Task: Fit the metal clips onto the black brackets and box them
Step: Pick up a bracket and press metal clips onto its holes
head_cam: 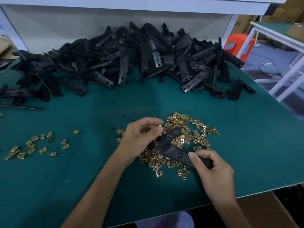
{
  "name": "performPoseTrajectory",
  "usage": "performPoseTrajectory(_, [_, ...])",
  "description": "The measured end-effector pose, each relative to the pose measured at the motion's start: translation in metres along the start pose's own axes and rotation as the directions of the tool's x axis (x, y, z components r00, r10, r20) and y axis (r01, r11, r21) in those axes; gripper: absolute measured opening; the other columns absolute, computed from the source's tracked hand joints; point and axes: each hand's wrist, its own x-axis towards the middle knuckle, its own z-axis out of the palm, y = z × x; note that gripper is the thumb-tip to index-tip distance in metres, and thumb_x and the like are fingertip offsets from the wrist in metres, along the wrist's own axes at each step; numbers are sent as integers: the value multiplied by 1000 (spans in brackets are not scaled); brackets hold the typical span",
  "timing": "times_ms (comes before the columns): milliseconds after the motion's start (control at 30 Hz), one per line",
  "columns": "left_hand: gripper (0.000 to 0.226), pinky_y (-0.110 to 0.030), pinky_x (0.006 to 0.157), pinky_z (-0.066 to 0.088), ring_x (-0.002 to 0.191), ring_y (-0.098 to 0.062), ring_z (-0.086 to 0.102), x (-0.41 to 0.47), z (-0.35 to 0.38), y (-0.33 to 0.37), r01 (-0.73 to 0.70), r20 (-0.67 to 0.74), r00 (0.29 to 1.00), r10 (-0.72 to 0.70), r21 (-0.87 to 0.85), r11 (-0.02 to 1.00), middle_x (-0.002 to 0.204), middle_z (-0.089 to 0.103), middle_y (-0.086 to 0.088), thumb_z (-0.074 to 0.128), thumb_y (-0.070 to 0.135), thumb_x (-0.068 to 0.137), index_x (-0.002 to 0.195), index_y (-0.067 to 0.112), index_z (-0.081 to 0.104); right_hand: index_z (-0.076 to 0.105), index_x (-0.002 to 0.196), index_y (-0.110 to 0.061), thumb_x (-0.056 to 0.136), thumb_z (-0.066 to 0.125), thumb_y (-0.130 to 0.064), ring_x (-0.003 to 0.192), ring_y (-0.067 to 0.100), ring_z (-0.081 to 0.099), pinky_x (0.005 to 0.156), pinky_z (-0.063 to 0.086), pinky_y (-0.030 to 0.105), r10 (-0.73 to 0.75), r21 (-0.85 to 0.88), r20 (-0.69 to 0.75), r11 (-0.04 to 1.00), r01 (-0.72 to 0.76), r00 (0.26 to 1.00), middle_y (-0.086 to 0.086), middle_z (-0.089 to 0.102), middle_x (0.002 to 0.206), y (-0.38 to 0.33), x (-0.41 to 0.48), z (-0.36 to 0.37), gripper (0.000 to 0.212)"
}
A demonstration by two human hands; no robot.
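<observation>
My right hand point(212, 168) grips the near end of a black bracket point(171, 145), which lies slanted over a heap of gold metal clips point(185, 139) on the green table. Its far tip with a round hole points up and to the right. My left hand point(141, 134) pinches a single metal clip point(160, 126) between thumb and fingers, right beside the bracket's far end. A big pile of black brackets point(125, 63) stretches across the back of the table.
A smaller scatter of clips point(34, 145) lies at the left. A brown cardboard box point(263, 211) sits below the table's near right edge. The green table point(65, 170) ends at the right; beyond it stand a white rack point(279, 51) and an orange stool point(238, 43).
</observation>
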Motion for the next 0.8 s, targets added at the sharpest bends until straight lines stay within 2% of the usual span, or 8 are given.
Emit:
performPoseTrajectory(100, [17, -24, 74, 54, 82, -11, 69, -1, 4, -1, 16, 45, 999, -17, 12, 1000, 86, 75, 5, 74, 17, 90, 98, 32, 78, 73, 77, -30, 71, 71, -57, 74, 0, 66, 63, 45, 6, -9, -3, -7, 1000, 9, 1000, -17, 72, 79, -3, -1, 0, 27])
performPoseTrajectory(300, [26, -14, 68, 51, 77, -4, 69, -1, 7, 0, 0, 24, 1000, 0, 18, 1000, 83, 76, 7, 72, 11, 92, 93, 36, 79, 72, 78, -32, 72, 70, -58, 77, 2, 66, 64, 44, 6, -38, -12, -4, 999, 38, 999, -16, 72, 81, -2, -2, 1, 27])
performPoseTrajectory(467, [25, -17, 69, 53, 78, -6, 69, -1, 7, 0, -4, 39, 999, 3, 30, 1000, 83, 75, 7, 71, 12, 93, 93, 35, 79, 71, 86, -39, 72, 70, -58, 77, 2, 66, 64, 45, 7, -35, -2, 7, 999, 35, 999, -16, 72, 82, -3, -1, 1, 24])
performPoseTrajectory(633, [25, -16, 72, 52, 82, -7, 70, -1, 7, 0, 0, 31, 1000, -1, 36, 999, 87, 77, 5, 72, 9, 92, 92, 33, 81, 71, 85, -43, 70, 70, -59, 76, -1, 66, 65, 45, 6, -17, 14, 4, 1000, 17, 1000, -19, 72, 82, -4, 0, 1, 22])
performPoseTrajectory(733, [19, -16, 71, 52, 83, -6, 70, -2, 6, -1, -9, 53, 999, 5, 76, 997, 89, 76, 8, 73, 15, 91, 97, 32, 80, 72, 85, -42, 70, 70, -61, 76, -1, 66, 65, 45, 6, -15, 15, 3, 1000, 15, 1000, -19, 72, 81, -4, 0, 1, 24])
performPoseTrajectory(800, [23, -19, 75, 54, 86, -5, 69, -3, 7, -2, -12, 85, 996, -2, 154, 988, 93, 73, 12, 78, 29, 85, 105, 41, 75, 71, 85, -42, 70, 69, -60, 76, -1, 65, 64, 45, 6, -21, 7, -6, 1000, 22, 1000, -18, 72, 81, -4, 0, 1, 24])
